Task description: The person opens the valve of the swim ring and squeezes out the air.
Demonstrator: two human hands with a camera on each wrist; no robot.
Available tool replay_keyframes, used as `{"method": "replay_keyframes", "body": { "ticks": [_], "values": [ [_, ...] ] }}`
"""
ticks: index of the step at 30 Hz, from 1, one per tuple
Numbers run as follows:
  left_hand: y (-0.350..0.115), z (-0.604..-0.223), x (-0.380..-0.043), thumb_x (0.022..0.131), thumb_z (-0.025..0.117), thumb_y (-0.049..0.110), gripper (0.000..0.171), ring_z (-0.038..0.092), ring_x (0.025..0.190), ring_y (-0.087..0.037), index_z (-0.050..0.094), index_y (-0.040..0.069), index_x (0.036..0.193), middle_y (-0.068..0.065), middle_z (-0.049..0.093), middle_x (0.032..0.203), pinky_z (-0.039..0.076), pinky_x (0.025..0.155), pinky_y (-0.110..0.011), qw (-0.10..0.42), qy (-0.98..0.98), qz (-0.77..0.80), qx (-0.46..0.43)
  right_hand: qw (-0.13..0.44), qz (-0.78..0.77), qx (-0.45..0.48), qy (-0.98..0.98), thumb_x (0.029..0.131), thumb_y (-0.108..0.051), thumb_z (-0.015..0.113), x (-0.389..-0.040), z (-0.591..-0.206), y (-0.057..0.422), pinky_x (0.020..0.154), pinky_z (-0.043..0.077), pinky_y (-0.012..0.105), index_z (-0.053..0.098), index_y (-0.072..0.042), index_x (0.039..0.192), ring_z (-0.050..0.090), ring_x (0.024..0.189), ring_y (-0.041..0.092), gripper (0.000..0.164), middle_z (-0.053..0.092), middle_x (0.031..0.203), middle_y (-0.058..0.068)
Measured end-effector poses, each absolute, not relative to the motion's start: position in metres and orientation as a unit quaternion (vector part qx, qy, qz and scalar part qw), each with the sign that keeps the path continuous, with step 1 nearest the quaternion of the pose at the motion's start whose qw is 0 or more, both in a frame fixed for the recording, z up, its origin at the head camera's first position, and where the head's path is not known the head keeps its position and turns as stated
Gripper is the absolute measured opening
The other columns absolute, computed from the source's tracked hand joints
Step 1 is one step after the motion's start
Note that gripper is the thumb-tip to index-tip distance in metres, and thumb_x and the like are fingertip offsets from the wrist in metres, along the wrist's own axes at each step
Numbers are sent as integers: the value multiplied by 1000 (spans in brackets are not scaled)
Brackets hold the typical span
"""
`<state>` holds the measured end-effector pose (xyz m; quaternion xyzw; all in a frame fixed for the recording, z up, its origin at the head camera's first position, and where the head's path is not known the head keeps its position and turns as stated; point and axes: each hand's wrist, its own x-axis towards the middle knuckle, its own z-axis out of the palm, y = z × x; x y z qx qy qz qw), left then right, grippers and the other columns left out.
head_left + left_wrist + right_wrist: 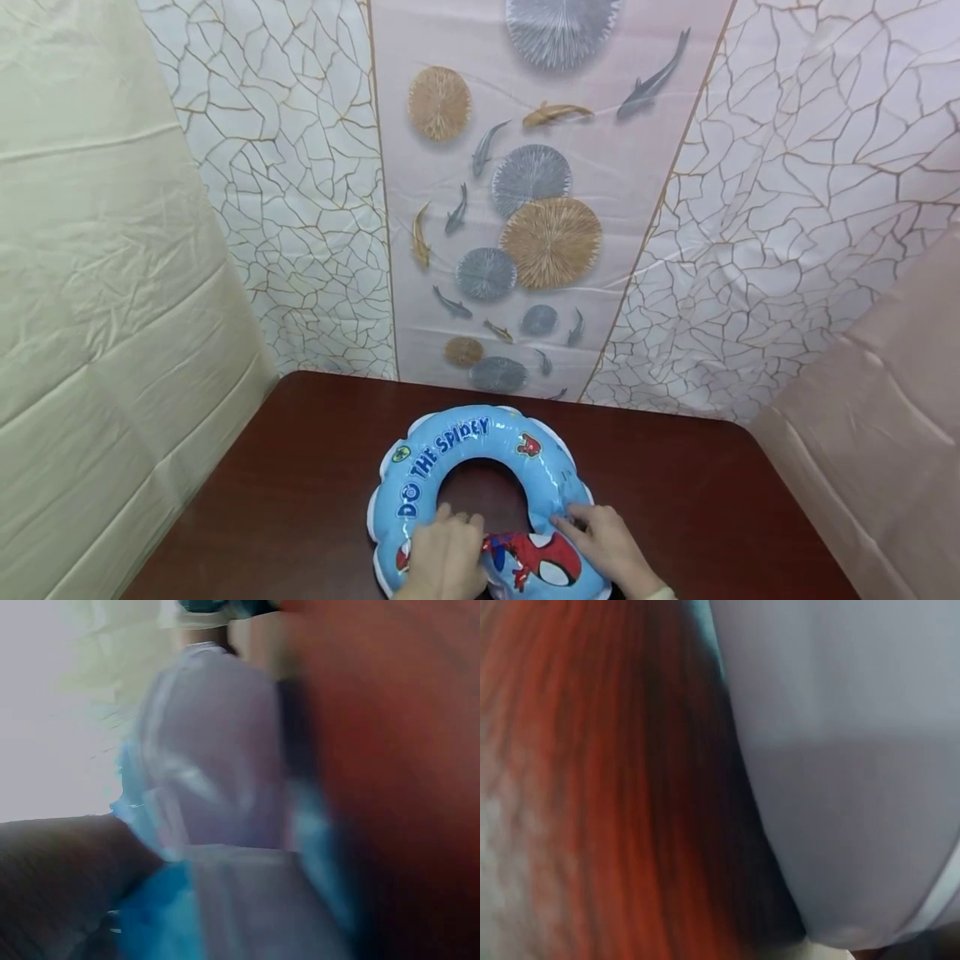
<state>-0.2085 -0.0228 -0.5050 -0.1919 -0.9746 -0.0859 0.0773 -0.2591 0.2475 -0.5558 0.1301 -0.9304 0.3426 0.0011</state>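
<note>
A light blue inflatable swim ring point(468, 429) with white scalloped edges lies at the front of the table. It bears the letters "DO THE SPIDEY" and a red masked figure. My left hand point(444, 557) grips the ring's near left part, fingers curled over the inner edge. On the near right part, my right hand point(611, 546) pinches the ring by its inner side, where the surface is dented. A pale section of the ring point(217, 750) fills the middle of the blurred left wrist view. In the right wrist view a smooth whitish surface point(855, 795) hides the fingers.
The dark red-brown wooden table point(285, 492) reaches to a patterned cloth backdrop point(480, 192) with fish and round motifs. Cream cloth point(112, 333) hangs at the left, and a pinkish cloth point(885, 400) at the right.
</note>
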Motion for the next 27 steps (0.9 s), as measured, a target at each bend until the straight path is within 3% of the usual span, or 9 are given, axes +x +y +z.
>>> {"method": "replay_keyframes", "body": {
  "ticks": [3, 6, 8, 10, 16, 21, 27],
  "values": [
    [-33, -493, -208, 64, 84, 41, 71, 54, 112, -30, 67, 5, 122, -10, 65, 119, 48, 83, -53, 65, -980, -53, -178, 10, 336, 131, -933, 96, -44, 66, -261, -555, 247, 46, 30, 20, 46, -19, 64, 34, 45, 1, 46, 32, 52, -12],
    [-45, -485, -210, 56, 84, 71, 121, 32, 140, -47, 46, -2, 146, -23, 39, 153, 28, 101, -75, 43, -990, -58, -123, 14, 328, 127, -936, 95, -45, 67, -261, -555, 247, 45, 30, 20, 47, -20, 64, 35, 45, 1, 45, 32, 52, -12],
    [-53, -487, -215, 43, 79, 85, 148, 17, 144, -57, 36, -7, 151, -30, 23, 159, 14, 99, -84, 28, -993, -90, -69, 16, 324, 124, -938, 95, -44, 67, -261, -556, 247, 45, 30, 20, 46, -20, 64, 35, 45, 1, 45, 32, 51, -11],
    [-59, -493, -221, 34, 75, 91, 162, 11, 142, -63, 29, -11, 152, -35, 16, 159, 11, 99, -84, 2, -991, -135, -21, 17, 322, 120, -939, 95, -44, 67, -261, -557, 247, 45, 30, 21, 46, -20, 63, 35, 45, 2, 45, 32, 51, -11],
    [-69, -514, -236, 37, 76, 90, 162, 20, 141, -61, 26, -18, 148, -43, 20, 153, 28, 109, -68, -48, -972, -231, -7, 14, 321, 107, -941, 95, -43, 68, -261, -557, 245, 46, 31, 20, 46, -20, 63, 36, 46, 2, 45, 32, 51, -11],
    [-65, -520, -242, 42, 82, 83, 155, 29, 138, -59, 31, -22, 143, -45, 28, 149, 34, 109, -60, -41, -966, -251, -35, 10, 337, 97, -937, 95, -41, 69, -261, -555, 243, 47, 34, 21, 50, -20, 65, 39, 47, 3, 41, 35, 52, -10],
    [-60, -525, -244, 45, 90, 71, 140, 44, 131, -53, 42, -24, 136, -44, 43, 139, 45, 99, -58, -15, -975, -214, -60, 11, 357, 92, -929, 95, -38, 69, -261, -553, 243, 46, 35, 21, 51, -18, 65, 39, 47, 3, 41, 36, 53, -10]
  ]
}}
